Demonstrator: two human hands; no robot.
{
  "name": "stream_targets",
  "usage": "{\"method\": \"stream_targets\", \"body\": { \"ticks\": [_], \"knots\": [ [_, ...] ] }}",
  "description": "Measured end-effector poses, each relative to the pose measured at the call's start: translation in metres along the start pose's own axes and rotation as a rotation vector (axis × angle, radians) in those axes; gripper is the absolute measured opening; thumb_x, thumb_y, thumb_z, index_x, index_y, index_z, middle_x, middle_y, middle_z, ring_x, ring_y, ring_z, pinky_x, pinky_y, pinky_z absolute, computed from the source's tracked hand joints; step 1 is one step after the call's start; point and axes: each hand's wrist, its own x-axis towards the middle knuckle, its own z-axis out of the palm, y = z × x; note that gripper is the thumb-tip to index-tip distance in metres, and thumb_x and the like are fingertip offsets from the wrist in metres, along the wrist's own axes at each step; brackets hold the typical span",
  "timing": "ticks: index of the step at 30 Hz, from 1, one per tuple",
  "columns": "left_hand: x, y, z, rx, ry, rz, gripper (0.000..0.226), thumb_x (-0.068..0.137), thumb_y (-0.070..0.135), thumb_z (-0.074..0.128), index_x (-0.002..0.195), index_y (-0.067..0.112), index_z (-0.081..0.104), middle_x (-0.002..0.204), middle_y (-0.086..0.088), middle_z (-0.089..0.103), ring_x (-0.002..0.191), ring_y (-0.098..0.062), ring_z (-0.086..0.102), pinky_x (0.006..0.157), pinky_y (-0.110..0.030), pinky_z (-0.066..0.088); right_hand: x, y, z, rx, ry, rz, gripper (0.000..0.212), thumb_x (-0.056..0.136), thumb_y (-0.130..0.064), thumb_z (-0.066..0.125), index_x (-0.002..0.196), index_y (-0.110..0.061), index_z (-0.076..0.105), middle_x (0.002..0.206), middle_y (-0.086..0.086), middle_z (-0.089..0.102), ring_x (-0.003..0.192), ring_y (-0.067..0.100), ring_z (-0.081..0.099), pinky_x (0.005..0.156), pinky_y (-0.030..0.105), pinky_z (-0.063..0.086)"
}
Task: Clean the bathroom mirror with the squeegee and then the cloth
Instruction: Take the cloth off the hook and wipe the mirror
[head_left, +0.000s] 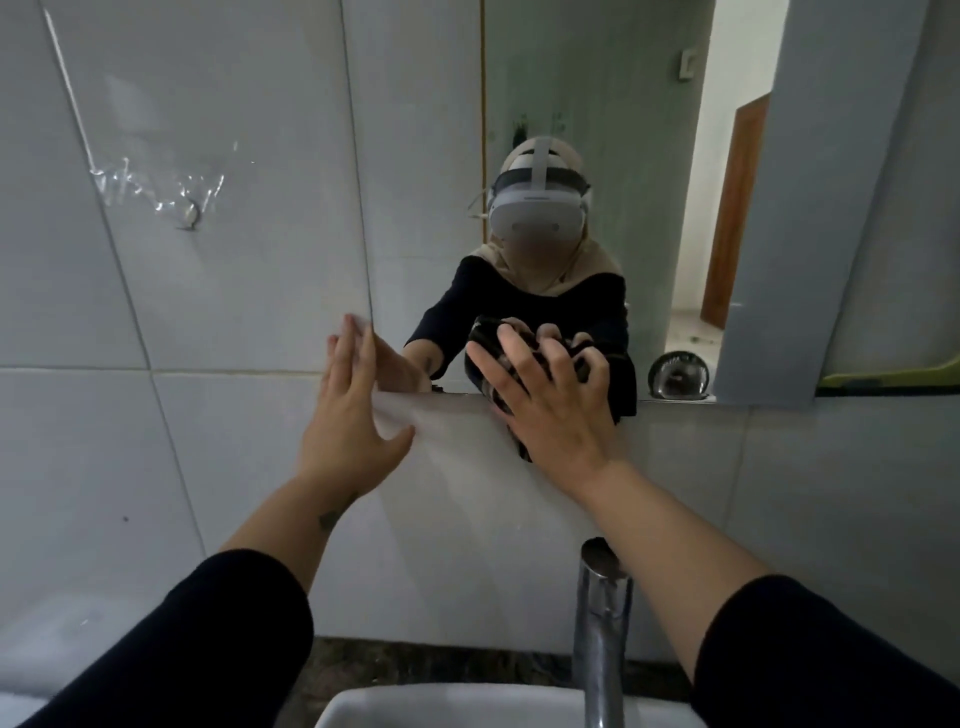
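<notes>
The mirror (587, 104) hangs on the tiled wall above the sink. My right hand (550, 400) presses a dark cloth (519, 444) against the mirror's bottom edge, fingers spread over it; most of the cloth is hidden under the hand. My left hand (353, 415) lies flat and open on the white tiles just left of the mirror's lower left corner, holding nothing. The reflection shows a person in dark sleeves with both hands. No squeegee is visible.
A chrome tap (602, 623) rises from the white sink (457, 709) at the bottom centre, under my right forearm. A clear hook with torn tape (189, 215) sticks to the wall at the left. A green object (893, 374) and a round glass reflection (678, 374) sit at the mirror's lower right.
</notes>
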Motion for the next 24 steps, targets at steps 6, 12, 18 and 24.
{"method": "stream_targets", "body": {
  "ticks": [6, 12, 18, 24],
  "knots": [
    [-0.018, -0.024, -0.014, -0.018, -0.05, 0.016, 0.1, 0.083, 0.016, 0.065, 0.148, 0.033, -0.009, 0.157, 0.017, -0.018, 0.146, -0.006, -0.004, 0.098, -0.02, 0.026, 0.022, -0.041, -0.003, 0.017, -0.025, -0.105, 0.077, 0.08, -0.022, 0.057, 0.147, -0.03, 0.021, 0.142, 0.001, 0.025, 0.115, 0.027, 0.035, 0.089, 0.05, 0.029],
    [-0.025, -0.049, -0.046, -0.005, -0.047, -0.1, 0.08, 0.091, 0.025, 0.056, 0.152, 0.027, 0.004, 0.159, 0.013, -0.005, 0.146, -0.008, 0.004, 0.107, -0.023, 0.017, 0.061, -0.075, -0.013, 0.137, -0.13, -0.22, 0.087, 0.071, -0.018, 0.066, 0.146, -0.028, 0.023, 0.141, 0.001, 0.027, 0.115, 0.027, 0.035, 0.089, 0.049, 0.028],
    [0.0, -0.035, -0.101, -0.57, 0.115, -0.376, 0.04, 0.102, 0.033, 0.033, 0.142, 0.033, 0.037, 0.147, 0.01, 0.041, 0.134, -0.005, 0.035, 0.105, -0.022, 0.025, 0.123, -0.104, -0.044, 0.651, -0.146, -0.084, 0.075, 0.08, -0.046, 0.059, 0.144, -0.029, 0.023, 0.135, -0.007, 0.03, 0.113, 0.021, 0.035, 0.09, 0.047, 0.037],
    [0.026, -0.026, -0.15, -1.017, 0.103, -0.442, 0.052, 0.1, 0.027, 0.045, 0.143, 0.047, 0.025, 0.116, 0.027, 0.061, 0.124, -0.002, 0.045, 0.11, -0.035, 0.03, 0.171, -0.116, -0.072, 0.986, -0.23, -0.172, 0.067, 0.092, -0.046, 0.047, 0.147, -0.032, 0.011, 0.133, -0.002, 0.029, 0.117, 0.019, 0.029, 0.098, 0.042, 0.031]
  ]
}}
